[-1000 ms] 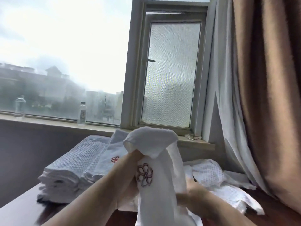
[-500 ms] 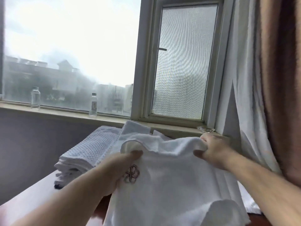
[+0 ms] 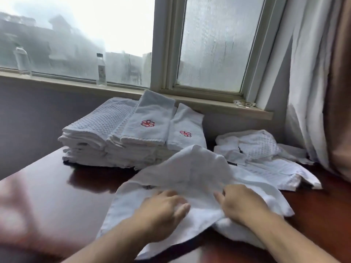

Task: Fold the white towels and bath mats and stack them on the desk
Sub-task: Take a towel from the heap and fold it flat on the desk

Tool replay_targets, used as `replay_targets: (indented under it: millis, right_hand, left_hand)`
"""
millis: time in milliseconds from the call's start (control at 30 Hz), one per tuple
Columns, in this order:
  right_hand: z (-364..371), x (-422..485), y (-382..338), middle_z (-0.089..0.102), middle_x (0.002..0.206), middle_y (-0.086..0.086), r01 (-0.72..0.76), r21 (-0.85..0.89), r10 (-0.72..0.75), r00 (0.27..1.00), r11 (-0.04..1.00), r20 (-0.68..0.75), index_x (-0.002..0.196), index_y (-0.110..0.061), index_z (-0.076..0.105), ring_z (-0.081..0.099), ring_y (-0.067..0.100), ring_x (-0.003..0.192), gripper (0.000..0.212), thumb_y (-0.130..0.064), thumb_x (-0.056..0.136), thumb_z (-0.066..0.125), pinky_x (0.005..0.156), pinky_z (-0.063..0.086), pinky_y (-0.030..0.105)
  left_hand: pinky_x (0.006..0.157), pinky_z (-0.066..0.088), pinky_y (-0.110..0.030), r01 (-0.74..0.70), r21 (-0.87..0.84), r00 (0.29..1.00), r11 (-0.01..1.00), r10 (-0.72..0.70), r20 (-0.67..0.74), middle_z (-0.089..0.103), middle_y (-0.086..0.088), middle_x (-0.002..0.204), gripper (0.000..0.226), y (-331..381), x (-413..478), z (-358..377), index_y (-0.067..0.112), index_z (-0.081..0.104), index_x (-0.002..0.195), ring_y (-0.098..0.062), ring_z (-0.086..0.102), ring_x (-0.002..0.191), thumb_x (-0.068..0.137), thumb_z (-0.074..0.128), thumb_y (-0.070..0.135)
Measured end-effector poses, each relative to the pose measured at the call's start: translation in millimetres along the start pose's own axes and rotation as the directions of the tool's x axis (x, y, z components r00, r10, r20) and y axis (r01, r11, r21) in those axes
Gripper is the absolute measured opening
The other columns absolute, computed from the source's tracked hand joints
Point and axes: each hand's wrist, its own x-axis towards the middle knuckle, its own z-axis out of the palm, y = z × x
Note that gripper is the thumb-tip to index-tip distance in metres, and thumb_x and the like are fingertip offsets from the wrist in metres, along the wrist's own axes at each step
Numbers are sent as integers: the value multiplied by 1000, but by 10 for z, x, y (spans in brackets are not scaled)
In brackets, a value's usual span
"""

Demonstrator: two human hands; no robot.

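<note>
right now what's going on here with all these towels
A person is working on a white towel that lies loosely spread on the desk. The left hand and right hand are both on it, but blur hides their exact grip. A folded stack sits behind it, below the window sill, and an unfolded pile lies to the right.

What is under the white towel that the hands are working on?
Dark wooden desk shows around the towel, with the left hand and right hand on top. Anything beneath its middle is covered.
</note>
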Motion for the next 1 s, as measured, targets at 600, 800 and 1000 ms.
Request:
replay_targets:
  millis: [600, 800, 1000]
  right_hand:
    - [-353, -182, 285, 62, 133, 2, -11, -372, 131, 945, 928, 299, 134, -14, 57, 56, 25, 121, 66, -63, 90, 60, 101, 46, 36]
    - [-332, -260, 591, 65, 130, 7, -97, -426, 244, 920, 900, 306, 126, -11, 66, 60, 24, 117, 31, -15, 103, 46, 95, 46, 28]
    - [-353, -272, 897, 67, 97, 10, -226, -328, 336, 882, 917, 331, 108, -8, 66, 64, 27, 84, 22, -16, 104, 46, 64, 47, 28]
  left_hand:
    - [124, 2, -54, -3, 228, 879, 974, -106, 466, -19, 12, 166, 102, 382, 165, 43, 49, -2, 155, -26, -16, 154, 78, 61, 71]
    - [110, 31, -63, 317, 336, 899, 887, -394, 191, 20, -11, 164, 74, 596, 172, 32, 28, 24, 155, -45, 27, 144, 96, 21, 71]
    - [114, 26, -50, -139, 205, 990, 969, 135, 34, 39, -6, 151, 52, 979, 392, 398, 29, 41, 142, -26, 33, 139, 99, 33, 58]
